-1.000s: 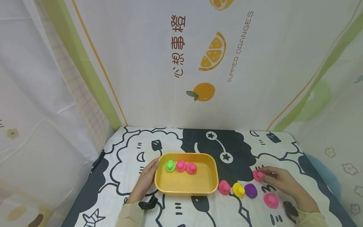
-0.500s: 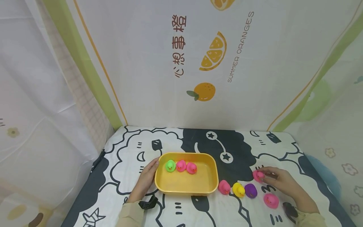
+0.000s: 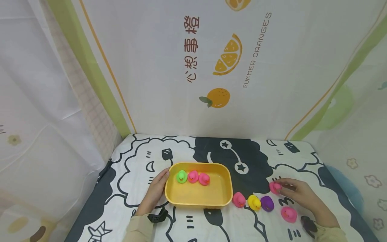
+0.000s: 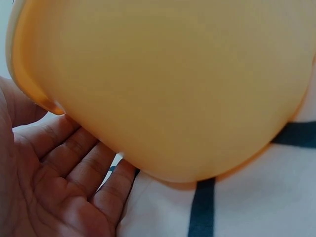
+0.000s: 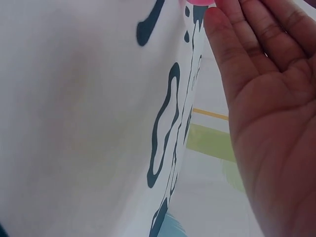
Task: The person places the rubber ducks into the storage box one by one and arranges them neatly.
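Note:
A yellow plastic tray (image 3: pixel 198 200) stands on the patterned cloth, with one green rubber duck (image 3: pixel 181 176) and two pink ducks in a row near its far side. My left hand (image 3: pixel 155 191) holds the tray's left end; in the left wrist view the thumb is at the rim and the fingers (image 4: pixel 74 148) lie along the outer wall. Over to the right, my right hand (image 3: pixel 299 193) pinches a pink rubber duck (image 3: pixel 274 187) between thumb and fingers. Only a sliver of that duck shows at the top of the right wrist view, above the fingertips.
Right of the tray, a pink duck (image 3: pixel 239 200), a yellow duck (image 3: pixel 254 202) and a purple duck (image 3: pixel 267 203) lie in a line. Another pink duck (image 3: pixel 289 214) lies nearer the right wrist. White printed curtains (image 3: pixel 163 84) surround the table at the back and sides.

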